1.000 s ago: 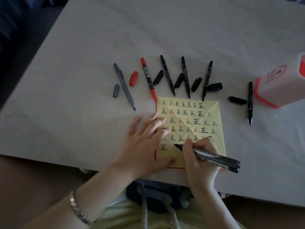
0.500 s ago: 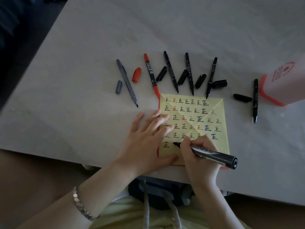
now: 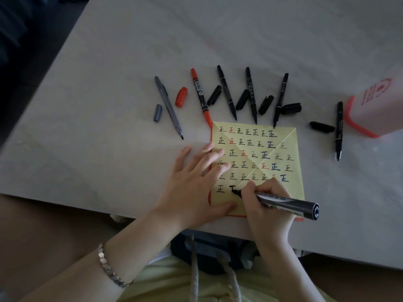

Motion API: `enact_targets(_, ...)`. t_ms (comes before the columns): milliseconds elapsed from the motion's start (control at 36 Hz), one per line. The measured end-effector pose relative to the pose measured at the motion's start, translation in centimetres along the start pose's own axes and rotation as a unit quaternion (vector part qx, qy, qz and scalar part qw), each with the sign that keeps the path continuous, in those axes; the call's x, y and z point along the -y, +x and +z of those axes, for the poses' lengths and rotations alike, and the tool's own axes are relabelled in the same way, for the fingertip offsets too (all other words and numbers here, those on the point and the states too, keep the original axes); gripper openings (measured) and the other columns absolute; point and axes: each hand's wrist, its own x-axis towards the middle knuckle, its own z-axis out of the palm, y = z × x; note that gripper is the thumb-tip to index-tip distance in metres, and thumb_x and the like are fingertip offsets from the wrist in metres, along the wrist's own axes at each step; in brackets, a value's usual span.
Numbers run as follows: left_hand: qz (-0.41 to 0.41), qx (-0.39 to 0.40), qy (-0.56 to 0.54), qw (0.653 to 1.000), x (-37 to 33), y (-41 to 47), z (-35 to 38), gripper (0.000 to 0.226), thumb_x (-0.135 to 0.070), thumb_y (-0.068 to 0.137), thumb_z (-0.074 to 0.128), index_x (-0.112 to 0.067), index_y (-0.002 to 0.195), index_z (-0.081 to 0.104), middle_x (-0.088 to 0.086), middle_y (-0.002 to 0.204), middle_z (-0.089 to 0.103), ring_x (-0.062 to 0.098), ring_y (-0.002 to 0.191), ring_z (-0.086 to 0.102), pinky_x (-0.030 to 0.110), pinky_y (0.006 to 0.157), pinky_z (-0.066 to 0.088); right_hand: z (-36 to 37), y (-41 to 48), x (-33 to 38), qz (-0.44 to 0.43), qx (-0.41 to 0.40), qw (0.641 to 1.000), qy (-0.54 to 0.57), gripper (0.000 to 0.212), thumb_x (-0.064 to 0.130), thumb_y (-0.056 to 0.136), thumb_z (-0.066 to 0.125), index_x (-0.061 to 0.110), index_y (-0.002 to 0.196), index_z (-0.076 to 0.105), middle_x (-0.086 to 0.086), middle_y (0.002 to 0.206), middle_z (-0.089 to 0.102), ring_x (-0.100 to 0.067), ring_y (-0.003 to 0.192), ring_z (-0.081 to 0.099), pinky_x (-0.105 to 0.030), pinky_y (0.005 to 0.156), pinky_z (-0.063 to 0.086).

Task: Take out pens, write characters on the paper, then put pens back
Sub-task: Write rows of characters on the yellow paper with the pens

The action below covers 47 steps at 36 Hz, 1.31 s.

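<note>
A yellow paper [image 3: 290,147] with rows of written characters lies near the table's front edge. My right hand [image 3: 265,203] grips a thick black marker [image 3: 287,204], its tip on the paper's bottom row beside a fresh black stroke. My left hand [image 3: 196,186] lies flat with spread fingers on the paper's left side. Behind the paper lie several uncapped pens: a grey pen [image 3: 168,106], a red pen [image 3: 200,97], several black pens [image 3: 226,92], and one more black pen [image 3: 338,129] to the right. Loose caps lie among them, such as a red cap [image 3: 181,97].
A white pen container with a red rim [image 3: 370,107] lies on its side at the right edge of the table. The pale table [image 3: 109,62] stretches far behind the pens. A bracelet [image 3: 109,269] is on my left wrist.
The marker tip has moved slightly and a new thick black stroke now shows in the bottom row. My left hand still holds the paper down.
</note>
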Motion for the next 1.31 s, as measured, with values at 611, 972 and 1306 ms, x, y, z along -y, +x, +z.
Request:
enact_targets(611, 0.003, -0.002, 0.006, 1.0, -0.01, -0.03, 0.05, 0.07, -0.07, 0.071, 0.05, -0.025, 0.125, 0.048, 0.0, 0.142, 0.041, 0.016, 0.138, 0.017, 0.046, 0.112, 0.005, 0.07, 0.05, -0.02, 0.017, 0.013, 0.999, 0.03, 0.026, 0.026, 0.071, 0.055, 0.019, 0.05, 0.042, 0.013, 0.05, 0.054, 0.0, 0.043, 0.046, -0.004, 0.047, 0.033)
enact_targets(972, -0.005, 0.0, 0.004, 1.0, -0.07, 0.02, 0.05, 0.068, -0.07, 0.072, 0.05, -0.026, 0.125, 0.049, -0.001, 0.144, 0.04, 0.015, 0.139, 0.015, 0.045, 0.113, 0.003, 0.0, -0.05, 0.03, 0.004, 0.025, 0.999, 0.043, 0.026, 0.024, 0.07, 0.055, 0.025, 0.05, 0.039, 0.011, 0.05, 0.048, 0.001, 0.043, 0.043, -0.004, 0.047, 0.032)
enact_targets(1306, 0.0, 0.007, 0.009, 1.0, -0.03, 0.05, -0.08, 0.071, -0.071, 0.07, 0.047, -0.026, 0.125, 0.047, -0.001, 0.144, 0.039, 0.014, 0.139, 0.015, 0.044, 0.112, 0.002, -0.02, -0.14, 0.55, 0.055, -0.036, 0.996, 0.053, 0.027, 0.016, 0.069, 0.055, 0.018, 0.049, 0.037, 0.013, 0.046, 0.05, 0.0, 0.04, 0.043, -0.005, 0.043, 0.03)
